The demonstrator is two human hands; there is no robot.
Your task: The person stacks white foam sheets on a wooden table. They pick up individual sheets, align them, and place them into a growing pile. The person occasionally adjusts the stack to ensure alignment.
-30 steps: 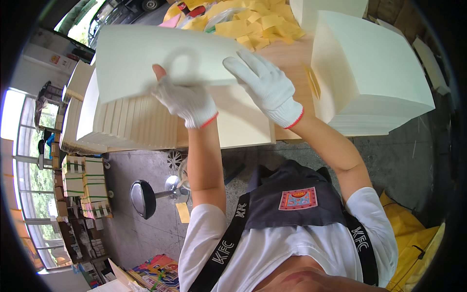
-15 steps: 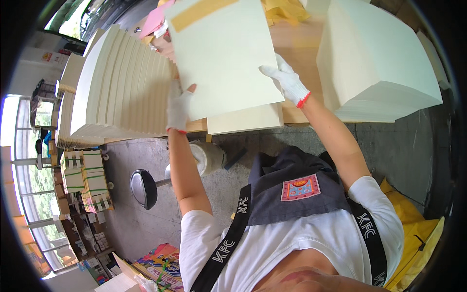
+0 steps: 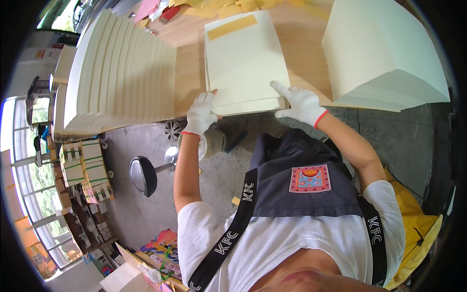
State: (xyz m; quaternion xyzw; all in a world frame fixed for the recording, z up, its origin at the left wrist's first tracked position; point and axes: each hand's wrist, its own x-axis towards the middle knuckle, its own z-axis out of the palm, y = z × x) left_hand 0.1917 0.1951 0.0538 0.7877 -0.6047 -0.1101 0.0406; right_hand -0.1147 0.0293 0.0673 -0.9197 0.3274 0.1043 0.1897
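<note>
A stack of large cream paper sheets [image 3: 245,63] lies on the wooden table in front of me, with a yellow strip [image 3: 232,27] across its far end. My left hand [image 3: 200,114], in a white glove with bare fingertips showing, rests against the stack's near left corner, thumb and forefinger apart. At the near right corner is my gloved right hand [image 3: 302,104]. Its thumb and fingers are spread, one over the top sheet and one low at the front edge. Neither hand is closed round the paper.
To the left rises a tall pile of cream paper in layered bundles [image 3: 121,73]. Another tall paper pile [image 3: 384,53] stands at the right. Yellow paper pieces [image 3: 228,9] and a red object [image 3: 169,14] lie at the back. Below the table are a black-seated stool [image 3: 143,176] and a pale bucket [image 3: 211,143].
The sheet with the yellow strip, held up and tilted before, has come down flat onto the stack. Both hands have lowered with it to the stack's near corners, and the right hand's grip has loosened.
</note>
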